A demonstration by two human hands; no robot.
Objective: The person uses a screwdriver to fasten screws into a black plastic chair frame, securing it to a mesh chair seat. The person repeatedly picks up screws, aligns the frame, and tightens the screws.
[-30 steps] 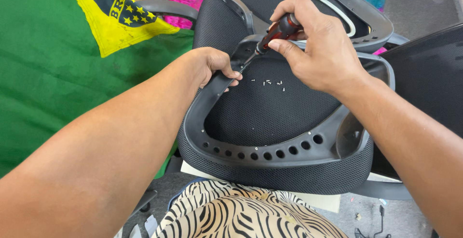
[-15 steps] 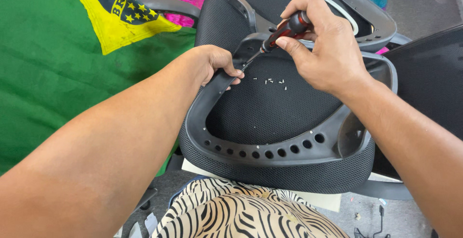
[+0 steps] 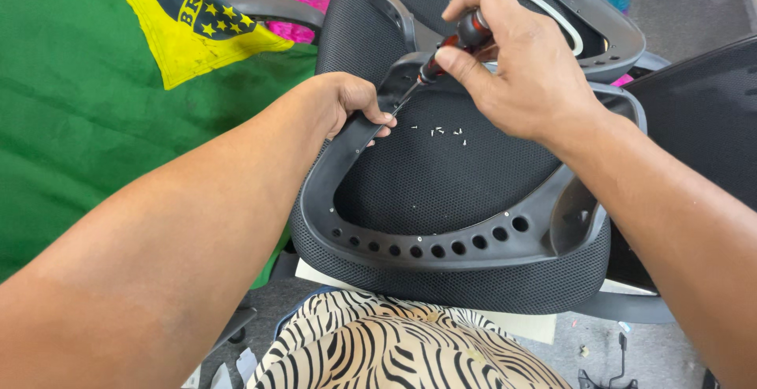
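Black mesh fills the chair back, which lies face down across the person's lap, its grey plastic frame uppermost. Everything below is placed from that frame.

At the frame's upper left bend, the tip of a screwdriver meets the plastic. The tool slants up to the right, its red and black handle above the frame's top edge. The right hand is closed on that handle, fingers wrapped round it and thumb along the side. Compared with a second ago, the handle sits higher and further right while the tip is at the same spot, so the tool looks to have been turned or re-angled in place rather than moved to a new point; I judge the work at this one fastening is still going on.

The left hand rests on the frame's left arm just beside the tip, fingers curled over the inner edge and pressing down, gripping the frame itself. It has not shifted over the last second.

Inside the frame, on the mesh, a small scatter of pale screws lies near the top, unchanged. A row of round holes runs along the frame's lower bar.

Beyond the frame's top lies a second chair back. Left of the frame spreads a green cloth with a yellow patch. Below the frame is zebra-print fabric.
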